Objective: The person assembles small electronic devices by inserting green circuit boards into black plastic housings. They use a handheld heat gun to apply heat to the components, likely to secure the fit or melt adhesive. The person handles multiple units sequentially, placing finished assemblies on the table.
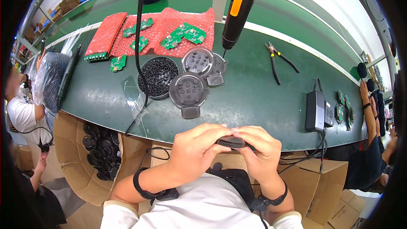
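Just in front of the bench's near edge, my left hand (198,143) and my right hand (259,147) hold one dark plastic housing (231,141) between them. Fingers of both hands close on its two ends, and the thumbs press from below. Part of the housing is hidden by the fingers. Beyond my hands on the green bench lie round grey plastic housings (188,90), a few overlapping. Beside them stands a round tub (143,92) full of small black screws (159,75). A black and orange electric screwdriver (238,10) hangs above, its bit pointing down near the housings.
Green circuit boards (183,36) lie on red bubble wrap (161,17) at the back. Pliers (275,61) and a black power adapter (315,110) are to the right. A cardboard box (70,152) of black parts stands lower left. Other people work at both sides. A black cable (139,38) hangs down across the bench.
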`<state>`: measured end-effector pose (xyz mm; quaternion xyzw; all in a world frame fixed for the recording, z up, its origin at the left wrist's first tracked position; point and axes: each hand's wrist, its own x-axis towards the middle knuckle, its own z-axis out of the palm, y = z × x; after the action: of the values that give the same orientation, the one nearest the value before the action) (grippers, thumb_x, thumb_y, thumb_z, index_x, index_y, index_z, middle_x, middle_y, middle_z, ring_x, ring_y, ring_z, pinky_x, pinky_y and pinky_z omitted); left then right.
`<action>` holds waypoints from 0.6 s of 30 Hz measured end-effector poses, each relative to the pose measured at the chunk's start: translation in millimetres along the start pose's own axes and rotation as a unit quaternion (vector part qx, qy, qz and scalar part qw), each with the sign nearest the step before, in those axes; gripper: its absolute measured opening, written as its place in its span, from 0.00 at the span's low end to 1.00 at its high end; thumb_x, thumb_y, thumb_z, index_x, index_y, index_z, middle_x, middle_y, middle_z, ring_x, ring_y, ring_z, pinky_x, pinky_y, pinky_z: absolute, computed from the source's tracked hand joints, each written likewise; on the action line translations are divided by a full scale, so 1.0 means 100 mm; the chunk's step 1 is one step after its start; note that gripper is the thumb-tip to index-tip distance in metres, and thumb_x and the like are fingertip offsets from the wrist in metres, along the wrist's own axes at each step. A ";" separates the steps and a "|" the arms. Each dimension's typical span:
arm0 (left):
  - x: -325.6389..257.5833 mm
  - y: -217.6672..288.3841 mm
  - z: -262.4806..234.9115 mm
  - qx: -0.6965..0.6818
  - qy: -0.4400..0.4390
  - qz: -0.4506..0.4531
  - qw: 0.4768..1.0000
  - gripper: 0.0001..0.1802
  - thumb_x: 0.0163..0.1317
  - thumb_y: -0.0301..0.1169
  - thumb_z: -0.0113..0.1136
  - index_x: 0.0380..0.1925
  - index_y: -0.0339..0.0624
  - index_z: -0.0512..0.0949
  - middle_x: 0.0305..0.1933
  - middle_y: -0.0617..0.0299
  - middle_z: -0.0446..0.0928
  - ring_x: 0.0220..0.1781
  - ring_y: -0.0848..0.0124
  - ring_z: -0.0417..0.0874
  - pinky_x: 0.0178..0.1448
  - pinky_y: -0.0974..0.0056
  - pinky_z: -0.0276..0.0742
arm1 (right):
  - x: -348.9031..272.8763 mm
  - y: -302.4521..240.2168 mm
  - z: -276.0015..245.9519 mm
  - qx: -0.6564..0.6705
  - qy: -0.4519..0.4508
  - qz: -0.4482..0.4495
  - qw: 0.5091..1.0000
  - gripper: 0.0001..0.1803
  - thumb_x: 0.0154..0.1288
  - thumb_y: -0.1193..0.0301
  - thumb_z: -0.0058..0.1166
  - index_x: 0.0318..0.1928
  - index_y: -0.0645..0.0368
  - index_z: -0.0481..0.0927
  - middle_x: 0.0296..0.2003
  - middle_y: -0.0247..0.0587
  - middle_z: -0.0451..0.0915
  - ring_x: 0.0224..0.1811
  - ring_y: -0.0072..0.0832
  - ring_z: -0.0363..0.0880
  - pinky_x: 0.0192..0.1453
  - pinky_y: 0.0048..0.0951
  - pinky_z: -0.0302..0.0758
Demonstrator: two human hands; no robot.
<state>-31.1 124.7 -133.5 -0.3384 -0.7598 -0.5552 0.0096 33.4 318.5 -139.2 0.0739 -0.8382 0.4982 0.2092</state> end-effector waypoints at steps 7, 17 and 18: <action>0.01 0.00 0.02 0.027 0.005 0.005 1.000 0.19 0.57 0.21 0.74 0.50 0.36 0.86 0.48 0.50 0.88 0.54 0.54 0.91 0.53 0.57 0.89 | -0.01 -0.02 0.03 -0.009 0.002 0.010 1.000 0.19 0.55 0.87 0.68 0.48 0.60 0.91 0.46 0.43 0.91 0.44 0.37 0.89 0.49 0.32 0.84; -0.04 -0.05 0.04 0.078 0.023 0.048 0.995 0.20 0.54 0.20 0.73 0.49 0.36 0.86 0.46 0.49 0.88 0.51 0.56 0.92 0.51 0.57 0.90 | -0.01 -0.01 0.02 -0.023 0.003 -0.003 1.000 0.22 0.50 0.88 0.66 0.48 0.61 0.91 0.47 0.42 0.91 0.43 0.37 0.89 0.49 0.32 0.85; -0.03 -0.03 0.05 0.074 0.026 0.045 0.996 0.20 0.53 0.20 0.73 0.49 0.36 0.86 0.46 0.49 0.88 0.51 0.56 0.92 0.51 0.57 0.90 | -0.02 -0.03 0.03 -0.031 0.006 -0.002 1.000 0.22 0.50 0.88 0.66 0.48 0.61 0.91 0.47 0.42 0.91 0.43 0.37 0.90 0.50 0.32 0.85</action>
<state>-28.4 126.8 -139.1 -0.3565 -0.7824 -0.5045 0.0793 35.5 314.6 -139.3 0.0659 -0.8517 0.4721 0.2178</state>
